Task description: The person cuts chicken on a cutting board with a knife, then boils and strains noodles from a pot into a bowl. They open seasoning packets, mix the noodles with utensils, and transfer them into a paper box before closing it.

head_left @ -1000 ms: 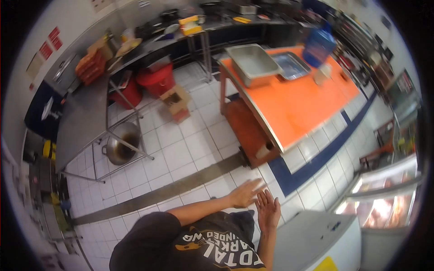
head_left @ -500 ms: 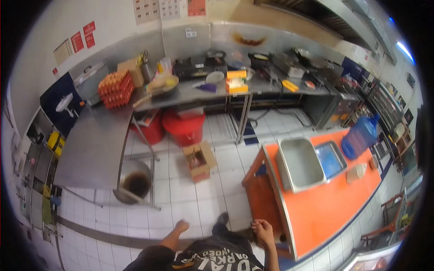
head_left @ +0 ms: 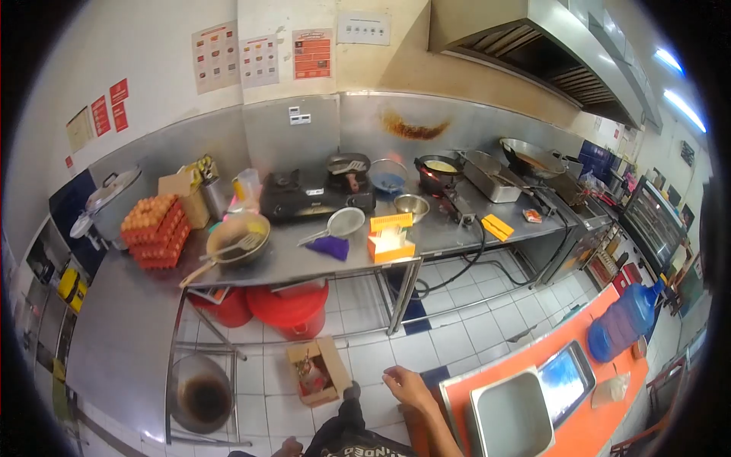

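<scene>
My right hand hangs in the air left of the orange table, with loosely bent fingers apart and nothing visible in them. Low at the bottom edge, my left hand shows only in part, and its fingers are hard to make out. Just ahead of my foot, an open cardboard box with something reddish inside stands on the tiled floor. On the orange table are a deep steel pan, a blue-toned tray and a blue water jug.
A steel counter along the wall carries a wok, a gas stove, a strainer, an orange-yellow box and a black pan. Egg trays are stacked left. Red buckets and a large dark-stained bowl sit below.
My view has moved forward and tilted up, so the counter looks closer and more wall shows. My right hand appears higher; my left has dropped to the bottom edge.
</scene>
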The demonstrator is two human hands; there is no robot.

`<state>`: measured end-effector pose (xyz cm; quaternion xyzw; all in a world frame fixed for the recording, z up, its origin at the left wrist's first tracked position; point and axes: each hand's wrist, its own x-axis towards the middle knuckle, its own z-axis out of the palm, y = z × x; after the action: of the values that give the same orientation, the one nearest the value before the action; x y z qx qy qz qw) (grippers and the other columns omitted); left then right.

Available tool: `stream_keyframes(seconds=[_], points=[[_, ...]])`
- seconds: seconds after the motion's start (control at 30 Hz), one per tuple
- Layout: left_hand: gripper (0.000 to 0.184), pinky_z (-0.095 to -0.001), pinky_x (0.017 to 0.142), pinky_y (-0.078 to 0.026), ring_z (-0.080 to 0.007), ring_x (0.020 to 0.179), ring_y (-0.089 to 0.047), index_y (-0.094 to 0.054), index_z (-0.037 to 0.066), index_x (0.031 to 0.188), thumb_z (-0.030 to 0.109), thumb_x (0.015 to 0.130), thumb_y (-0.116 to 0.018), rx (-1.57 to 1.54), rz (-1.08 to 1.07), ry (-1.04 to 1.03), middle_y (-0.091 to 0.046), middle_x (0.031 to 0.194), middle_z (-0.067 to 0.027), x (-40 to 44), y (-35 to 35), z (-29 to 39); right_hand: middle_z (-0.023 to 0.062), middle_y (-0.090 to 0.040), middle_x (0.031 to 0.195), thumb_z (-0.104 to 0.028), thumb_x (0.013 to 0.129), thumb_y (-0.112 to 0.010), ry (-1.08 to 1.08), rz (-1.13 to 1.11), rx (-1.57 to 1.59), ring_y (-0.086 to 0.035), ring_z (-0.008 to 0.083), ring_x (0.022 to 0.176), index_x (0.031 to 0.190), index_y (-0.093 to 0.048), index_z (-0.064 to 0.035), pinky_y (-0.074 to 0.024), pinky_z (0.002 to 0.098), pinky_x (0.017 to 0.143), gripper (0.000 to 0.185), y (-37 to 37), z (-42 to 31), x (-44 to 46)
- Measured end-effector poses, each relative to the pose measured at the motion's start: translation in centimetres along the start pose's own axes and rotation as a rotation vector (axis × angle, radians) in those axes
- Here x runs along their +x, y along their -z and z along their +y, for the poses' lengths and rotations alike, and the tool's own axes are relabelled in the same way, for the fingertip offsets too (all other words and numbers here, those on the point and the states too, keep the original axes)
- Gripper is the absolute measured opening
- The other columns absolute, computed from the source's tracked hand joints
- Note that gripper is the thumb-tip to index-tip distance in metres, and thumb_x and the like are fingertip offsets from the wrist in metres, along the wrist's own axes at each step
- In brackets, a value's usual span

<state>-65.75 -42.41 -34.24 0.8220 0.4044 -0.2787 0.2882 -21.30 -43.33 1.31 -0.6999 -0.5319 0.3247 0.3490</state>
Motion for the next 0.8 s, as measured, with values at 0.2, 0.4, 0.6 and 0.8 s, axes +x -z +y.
stream_keyframes(seconds=[0.2, 0.4, 0.6, 0.8], points=[[0.030, -0.0461, 0.076, -0.055, -0.0363, 0.088, -0.070, -0.070, 0.004, 0.097, 0.027, 0.079, -0.066, -0.421, 0.295, 0.068, -0.071, 0.090, -0.0203, 15.9, 22.4, 2.3, 0.0195, -0.073, 0.101, -0.037, 0.092, -0.065, -0.166, -0.061, -0.096, -0.071, 0.0350, 0.096, 0.116, -0.067, -0.0009, -0.0548, 0.0430, 0.086, 0.043, 5.5, 4.3, 13.2], [0.032, -0.0419, 0.077, -0.054, -0.0306, 0.086, -0.071, -0.068, 0.003, 0.110, 0.026, 0.091, -0.057, -0.607, 0.490, -0.220, -0.073, 0.093, -0.0170, 26.0, 43.0, 12.4, 0.0202, -0.074, 0.096, -0.033, 0.092, -0.066, -0.373, 0.278, -0.188, -0.073, 0.0319, 0.087, 0.111, -0.069, -0.0001, -0.0567, 0.0411, 0.081, 0.038, 11.9, 11.8, 22.8], [0.030, -0.0361, 0.077, -0.054, -0.0193, 0.084, -0.071, -0.066, 0.004, 0.119, 0.020, 0.101, -0.048, -0.707, 0.105, -0.309, -0.074, 0.098, -0.0124, 26.5, 58.4, 27.3, 0.0210, -0.074, 0.094, -0.028, 0.090, -0.068, -0.388, 0.358, -0.210, -0.073, 0.0328, 0.085, 0.107, -0.070, 0.0010, -0.0570, 0.0409, 0.079, 0.034, 19.9, 17.5, 32.0], [0.030, -0.0304, 0.079, -0.053, -0.0170, 0.095, -0.069, -0.059, 0.005, 0.128, 0.010, 0.099, -0.051, -1.116, 0.336, -0.770, -0.066, 0.120, -0.0091, 30.5, 72.2, 36.0, 0.0196, -0.074, 0.091, -0.028, 0.087, -0.067, -0.202, 0.302, -0.203, -0.073, 0.0345, 0.085, 0.106, -0.070, -0.0020, -0.0569, 0.0428, 0.077, 0.032, 28.9, 23.3, 46.3]])
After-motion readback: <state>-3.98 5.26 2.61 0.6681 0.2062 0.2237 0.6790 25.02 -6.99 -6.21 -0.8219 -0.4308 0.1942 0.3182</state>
